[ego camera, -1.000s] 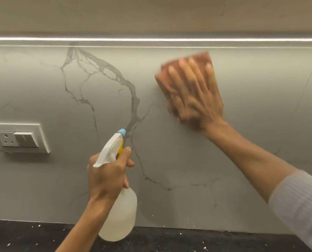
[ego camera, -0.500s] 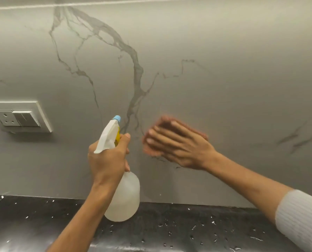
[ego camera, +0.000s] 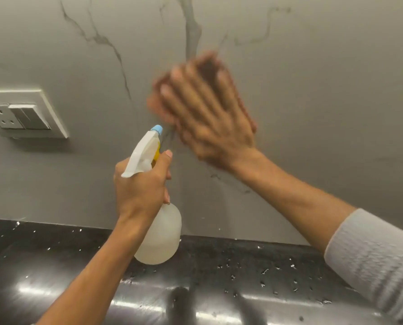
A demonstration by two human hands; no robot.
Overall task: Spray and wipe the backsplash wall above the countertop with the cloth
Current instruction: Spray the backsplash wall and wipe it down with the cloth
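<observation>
The grey marble-veined backsplash wall [ego camera: 313, 90] fills the upper part of the view. My right hand [ego camera: 210, 113] lies flat against it, fingers spread, pressing a pinkish-brown cloth [ego camera: 241, 99] that shows only at the edges of the hand; both are blurred by motion. My left hand [ego camera: 142, 186] grips the neck of a clear spray bottle [ego camera: 163, 235] with a white trigger head and blue nozzle [ego camera: 157, 129], held upright in front of the wall, just left of and below the cloth.
A white socket and switch plate [ego camera: 24, 113] is set in the wall at the left. Below runs a glossy black countertop [ego camera: 219, 289] dotted with water drops. A grey sleeve [ego camera: 372, 266] covers my right forearm.
My right hand with the cloth swept down from the upper wall to beside the bottle, then back up a little. The view tilted down. The bottle stayed put.
</observation>
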